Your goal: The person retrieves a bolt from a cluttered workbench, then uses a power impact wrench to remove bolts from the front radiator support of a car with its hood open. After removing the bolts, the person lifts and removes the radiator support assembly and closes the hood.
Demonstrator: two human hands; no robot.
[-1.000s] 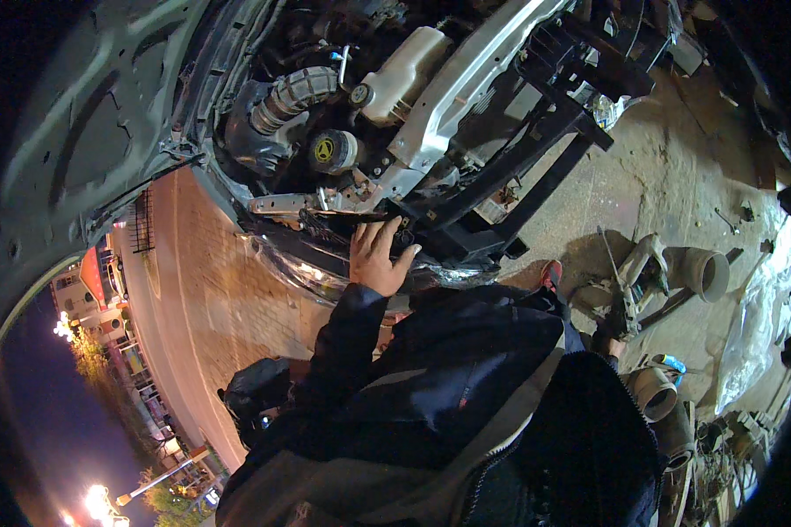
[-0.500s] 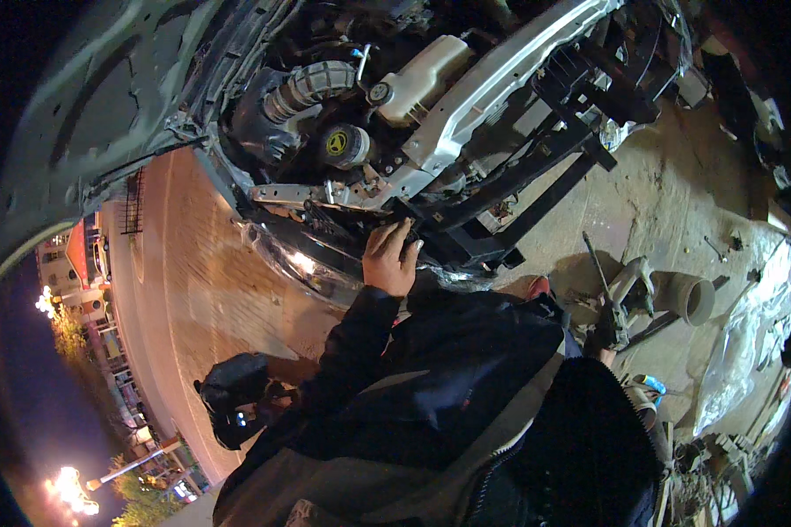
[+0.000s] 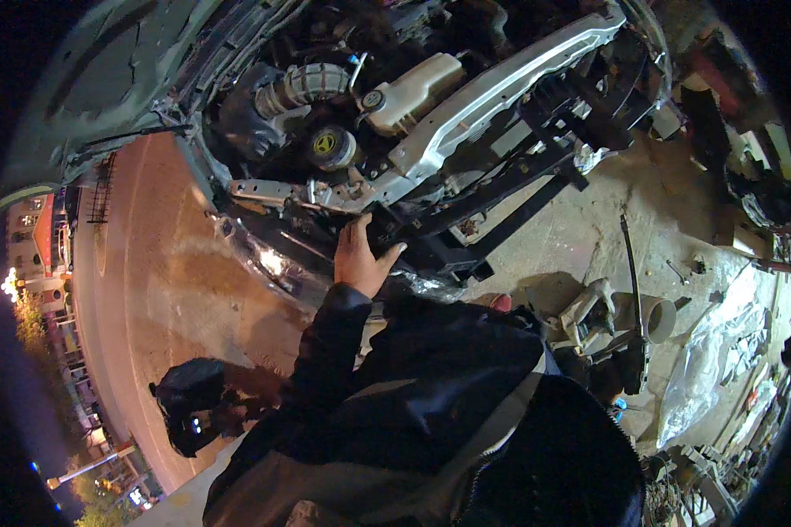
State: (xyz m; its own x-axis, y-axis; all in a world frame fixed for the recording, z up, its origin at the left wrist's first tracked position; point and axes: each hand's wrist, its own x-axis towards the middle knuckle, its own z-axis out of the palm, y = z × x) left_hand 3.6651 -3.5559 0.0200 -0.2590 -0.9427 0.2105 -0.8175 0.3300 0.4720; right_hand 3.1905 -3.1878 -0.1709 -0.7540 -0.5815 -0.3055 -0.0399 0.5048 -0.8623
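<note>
My left hand reaches up to the front corner of an opened car. Its fingers and thumb go round the end of a black bracket, part of the dark front frame beside the headlight. The fingertips are partly hidden behind it. A long thin black rod stands at the right, its lower end joined to a dark bulky part beside my jacket. My right hand does not show; the jacket covers that side.
A silver crossbar runs over the engine bay, near a pale reservoir, a round-capped container and a ribbed air hose. Clear plastic sheeting and a round tube lie on the ground. A dark bag-like object sits at left.
The whole view has shifted, so the car sits further left. My left thumb has spread wider from the fingers at the bracket. The black rod has swung rightward and stands more upright.
</note>
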